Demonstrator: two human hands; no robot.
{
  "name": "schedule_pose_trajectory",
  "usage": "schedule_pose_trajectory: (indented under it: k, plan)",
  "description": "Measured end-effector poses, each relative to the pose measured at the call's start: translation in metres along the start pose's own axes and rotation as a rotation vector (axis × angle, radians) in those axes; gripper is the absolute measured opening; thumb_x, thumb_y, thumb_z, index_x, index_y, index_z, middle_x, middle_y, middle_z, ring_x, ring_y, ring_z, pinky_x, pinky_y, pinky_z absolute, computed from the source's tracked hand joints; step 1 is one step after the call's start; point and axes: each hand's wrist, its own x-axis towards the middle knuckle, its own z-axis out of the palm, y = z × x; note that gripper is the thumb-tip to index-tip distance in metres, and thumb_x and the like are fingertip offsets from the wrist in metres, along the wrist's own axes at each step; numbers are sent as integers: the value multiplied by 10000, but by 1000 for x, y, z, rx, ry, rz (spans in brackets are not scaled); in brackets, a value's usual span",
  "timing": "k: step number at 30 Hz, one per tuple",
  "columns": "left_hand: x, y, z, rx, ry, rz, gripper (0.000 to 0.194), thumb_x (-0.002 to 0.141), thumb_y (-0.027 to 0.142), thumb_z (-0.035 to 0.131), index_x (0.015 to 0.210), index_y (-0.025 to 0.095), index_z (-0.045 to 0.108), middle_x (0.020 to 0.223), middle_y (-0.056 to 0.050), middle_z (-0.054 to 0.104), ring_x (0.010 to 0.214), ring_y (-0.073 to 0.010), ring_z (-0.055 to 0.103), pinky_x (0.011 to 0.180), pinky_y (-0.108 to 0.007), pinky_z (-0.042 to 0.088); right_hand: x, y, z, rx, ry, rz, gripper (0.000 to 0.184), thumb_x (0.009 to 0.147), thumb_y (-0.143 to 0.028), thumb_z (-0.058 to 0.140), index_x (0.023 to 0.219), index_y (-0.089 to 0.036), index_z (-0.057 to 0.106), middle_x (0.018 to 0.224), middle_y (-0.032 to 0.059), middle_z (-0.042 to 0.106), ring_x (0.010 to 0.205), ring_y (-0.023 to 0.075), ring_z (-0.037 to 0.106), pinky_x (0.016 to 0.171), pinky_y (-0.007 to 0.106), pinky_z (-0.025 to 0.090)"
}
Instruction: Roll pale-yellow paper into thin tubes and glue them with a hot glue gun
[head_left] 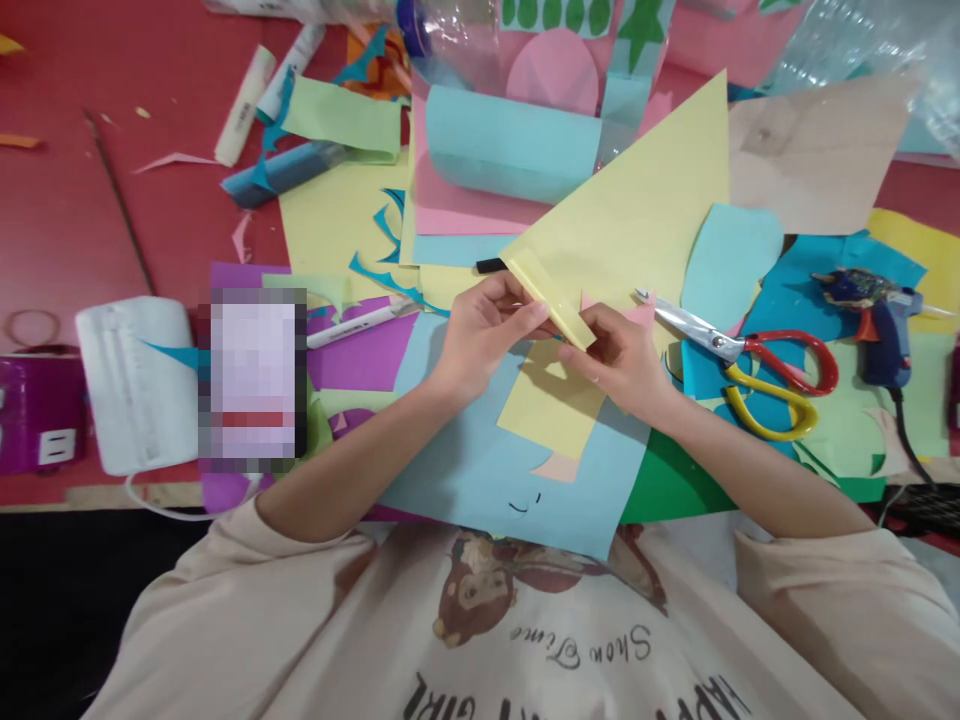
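Observation:
Both hands work a large pale yellow paper sheet (645, 210) whose near edge is folded into a narrow strip. My left hand (487, 325) pinches that folded edge from the left. From the right, my right hand (622, 355) pinches the strip's near end. The sheet fans out away from me over other papers. Under my hands lie a smaller yellow paper (544, 405) and a light blue sheet (480, 460).
Red-and-yellow scissors (750, 360) lie just right of my right hand, a blue glue gun (877, 320) farther right. A rolled light blue paper (510, 140) sits beyond. A white pen (360, 322), a phone (255, 380) and a white box (135, 380) lie left, amid coloured scraps on the red table (67, 220).

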Motion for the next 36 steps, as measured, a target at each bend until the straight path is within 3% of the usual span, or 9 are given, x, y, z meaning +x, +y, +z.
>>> schedule_pose_trajectory:
  k: [5,12,18,25,36]
  plan:
    - [-1,-5,-1,22,-35,17,322,645,383,807,782,161,618,729,19,684,614,-94,674,606,-205,576,-2,2,-12,-2,90,-113,219,810,-409,658,814,-211,564,678,-29,537,533,72,455,471,228,378]
    - [-4,2,-1,215,-81,16,317,615,378,830,718,157,628,684,12,662,616,-87,636,552,-181,495,4,-1,-22,160,68,-117,267,763,-448,710,822,-212,599,713,-23,567,621,85,550,541,218,456]
    - [-4,0,-1,344,-106,116,333,626,434,811,645,162,619,682,-4,658,590,-86,583,541,-203,456,4,3,-24,85,36,-92,315,755,-506,701,820,-206,631,748,0,615,631,97,562,539,228,468]
    - [-7,-1,-1,430,-81,121,311,677,461,770,766,175,688,745,-25,698,667,-122,616,592,-225,476,2,0,-25,44,41,-66,322,763,-526,686,761,-207,641,694,5,621,610,106,562,535,241,466]
    - [-6,0,-3,470,-106,238,202,708,386,761,722,193,701,743,-24,727,717,-143,661,661,-243,515,4,-3,-26,3,23,-114,313,777,-504,678,746,-194,649,674,15,642,611,121,584,541,256,463]
